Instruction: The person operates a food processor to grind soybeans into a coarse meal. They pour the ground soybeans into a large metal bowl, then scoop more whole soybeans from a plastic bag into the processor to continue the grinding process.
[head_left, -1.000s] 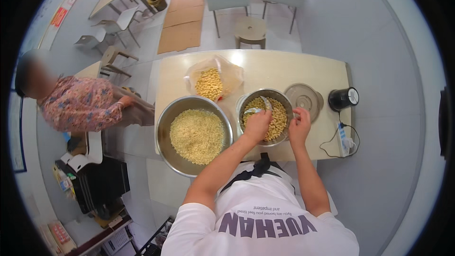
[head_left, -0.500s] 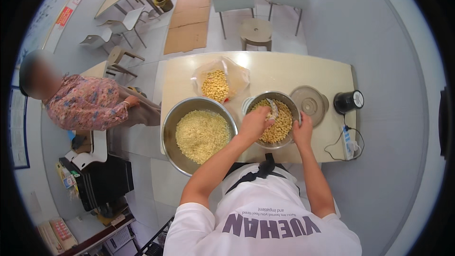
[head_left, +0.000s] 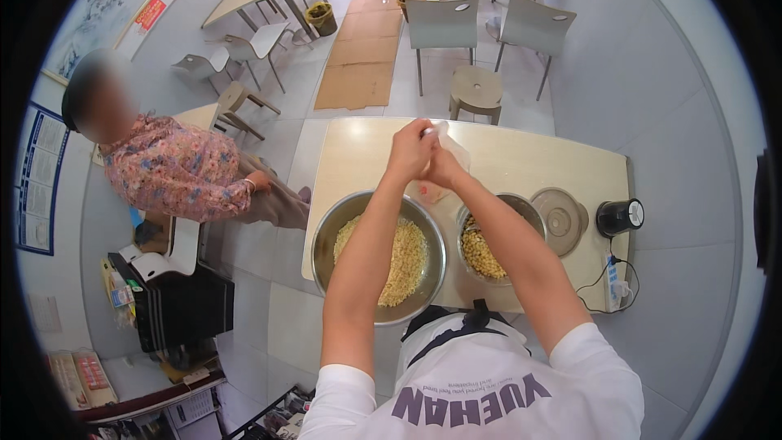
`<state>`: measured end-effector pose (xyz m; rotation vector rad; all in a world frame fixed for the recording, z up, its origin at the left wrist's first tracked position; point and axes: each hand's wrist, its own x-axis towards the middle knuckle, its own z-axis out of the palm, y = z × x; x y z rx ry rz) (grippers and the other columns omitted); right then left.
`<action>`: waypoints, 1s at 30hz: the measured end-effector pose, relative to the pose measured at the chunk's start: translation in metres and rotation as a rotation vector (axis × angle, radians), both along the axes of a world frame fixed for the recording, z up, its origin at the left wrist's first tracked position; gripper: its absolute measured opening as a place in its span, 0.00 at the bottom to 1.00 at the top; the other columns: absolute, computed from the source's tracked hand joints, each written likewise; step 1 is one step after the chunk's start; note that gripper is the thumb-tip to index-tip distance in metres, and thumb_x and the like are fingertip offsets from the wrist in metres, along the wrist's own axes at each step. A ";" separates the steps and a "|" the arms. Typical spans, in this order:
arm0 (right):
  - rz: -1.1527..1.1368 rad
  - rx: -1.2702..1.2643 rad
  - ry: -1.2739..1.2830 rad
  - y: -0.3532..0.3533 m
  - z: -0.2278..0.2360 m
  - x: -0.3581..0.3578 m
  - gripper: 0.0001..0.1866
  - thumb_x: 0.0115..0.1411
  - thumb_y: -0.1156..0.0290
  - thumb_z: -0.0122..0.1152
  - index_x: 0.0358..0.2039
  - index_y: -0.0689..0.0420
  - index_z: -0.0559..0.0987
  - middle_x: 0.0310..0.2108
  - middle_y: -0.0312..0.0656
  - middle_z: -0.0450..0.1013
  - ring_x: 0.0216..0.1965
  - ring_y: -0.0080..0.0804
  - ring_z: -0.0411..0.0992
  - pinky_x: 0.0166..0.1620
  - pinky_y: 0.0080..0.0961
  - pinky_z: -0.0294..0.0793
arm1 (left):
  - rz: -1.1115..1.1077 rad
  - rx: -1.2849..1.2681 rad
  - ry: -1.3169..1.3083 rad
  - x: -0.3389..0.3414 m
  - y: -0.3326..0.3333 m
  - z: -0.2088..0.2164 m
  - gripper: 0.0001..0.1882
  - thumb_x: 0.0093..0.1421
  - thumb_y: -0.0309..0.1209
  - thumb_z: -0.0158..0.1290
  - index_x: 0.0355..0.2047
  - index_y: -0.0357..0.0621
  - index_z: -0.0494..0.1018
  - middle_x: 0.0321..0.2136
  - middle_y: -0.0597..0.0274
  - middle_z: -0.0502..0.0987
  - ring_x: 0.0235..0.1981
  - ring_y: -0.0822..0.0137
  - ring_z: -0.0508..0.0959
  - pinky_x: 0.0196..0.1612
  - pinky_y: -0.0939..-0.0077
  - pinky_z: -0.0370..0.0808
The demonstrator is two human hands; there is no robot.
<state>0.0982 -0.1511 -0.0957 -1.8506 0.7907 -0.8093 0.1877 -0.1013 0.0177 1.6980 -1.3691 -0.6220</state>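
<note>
Near the far edge of the table, my left hand [head_left: 407,151] and my right hand [head_left: 443,168] are together, both closed on the gathered top of a clear plastic bag [head_left: 454,145]. My forearms and hands cover much of the bag, so its contents are hidden. Under my left forearm stands a wide steel bowl [head_left: 324,246] with pale yellow crushed grains [head_left: 407,265] in it. A smaller steel pot [head_left: 531,213] holding yellow beans [head_left: 481,254] is partly covered by my right forearm.
Right of the pot lies a round translucent lid [head_left: 562,224]. A black cylindrical appliance [head_left: 619,217] and a corded power strip [head_left: 614,287] are at the table's right end. A person in a flowered top [head_left: 175,167] stands at the left. Chairs and a stool [head_left: 476,90] are beyond the table.
Both hands have left the pot of beans and moved up and left to the plastic bag, gripping its top. The bag, spread wide before, is now gathered. The whole view has shifted.
</note>
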 end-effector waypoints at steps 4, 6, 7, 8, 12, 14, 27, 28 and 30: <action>-0.093 -0.039 -0.083 -0.063 -0.017 -0.008 0.12 0.58 0.73 0.53 0.41 0.57 0.81 0.38 0.52 0.79 0.44 0.50 0.77 0.46 0.39 0.75 | -0.168 -0.013 0.072 -0.017 -0.010 0.053 0.07 0.63 0.28 0.55 0.38 0.37 0.76 0.25 0.65 0.77 0.26 0.74 0.74 0.32 0.77 0.73; -0.097 -0.118 0.185 -0.044 0.056 -0.017 0.10 0.60 0.70 0.55 0.37 0.58 0.82 0.34 0.51 0.80 0.40 0.45 0.78 0.43 0.35 0.75 | -0.083 -0.110 0.123 0.013 0.013 0.071 0.09 0.62 0.27 0.55 0.43 0.38 0.75 0.32 0.64 0.77 0.33 0.72 0.75 0.37 0.75 0.74; -0.094 -0.041 0.150 -0.035 0.094 -0.035 0.10 0.61 0.69 0.56 0.37 0.58 0.82 0.34 0.49 0.80 0.39 0.43 0.78 0.42 0.34 0.74 | -0.015 -0.197 0.163 0.023 0.025 0.080 0.12 0.62 0.26 0.55 0.46 0.39 0.74 0.38 0.62 0.77 0.39 0.70 0.76 0.41 0.73 0.75; -0.101 0.036 0.112 -0.024 0.130 -0.054 0.10 0.62 0.68 0.57 0.36 0.58 0.82 0.33 0.48 0.80 0.38 0.40 0.78 0.41 0.33 0.74 | 0.044 -0.281 0.203 0.030 0.035 0.086 0.15 0.61 0.25 0.55 0.49 0.40 0.73 0.44 0.60 0.77 0.44 0.68 0.76 0.45 0.71 0.76; -0.059 0.501 -0.409 0.015 0.229 -0.098 0.11 0.66 0.65 0.57 0.40 0.59 0.81 0.34 0.33 0.76 0.29 0.20 0.70 0.28 0.19 0.69 | -0.038 -0.221 0.696 0.053 0.058 -0.001 0.35 0.65 0.30 0.53 0.69 0.45 0.50 0.64 0.60 0.60 0.61 0.63 0.65 0.63 0.68 0.64; -0.028 0.613 -0.567 0.025 0.260 -0.123 0.10 0.67 0.67 0.56 0.42 0.60 0.80 0.39 0.35 0.77 0.27 0.20 0.69 0.30 0.18 0.69 | -0.211 -0.156 0.959 -0.008 0.063 -0.011 0.34 0.68 0.35 0.52 0.69 0.43 0.50 0.65 0.60 0.59 0.64 0.63 0.62 0.64 0.64 0.64; -0.360 0.696 -0.743 0.099 0.163 -0.262 0.10 0.67 0.65 0.57 0.39 0.57 0.81 0.22 0.27 0.69 0.16 0.11 0.57 0.18 0.11 0.52 | -0.372 -0.486 0.224 -0.066 0.069 0.023 0.14 0.71 0.37 0.48 0.43 0.37 0.71 0.39 0.66 0.67 0.39 0.72 0.68 0.43 0.78 0.68; -0.395 0.729 -0.750 0.105 0.148 -0.266 0.10 0.67 0.64 0.57 0.40 0.57 0.81 0.23 0.27 0.70 0.16 0.11 0.57 0.18 0.11 0.52 | -0.406 -0.485 0.153 -0.069 0.071 0.025 0.14 0.71 0.38 0.48 0.44 0.38 0.71 0.40 0.68 0.66 0.38 0.74 0.68 0.41 0.79 0.68; -0.435 0.774 -0.762 0.114 0.113 -0.268 0.10 0.67 0.64 0.57 0.40 0.56 0.80 0.25 0.28 0.71 0.16 0.11 0.58 0.17 0.11 0.53 | -0.393 -0.435 0.150 -0.079 0.076 0.031 0.11 0.70 0.34 0.49 0.40 0.37 0.72 0.37 0.64 0.66 0.37 0.68 0.69 0.42 0.76 0.69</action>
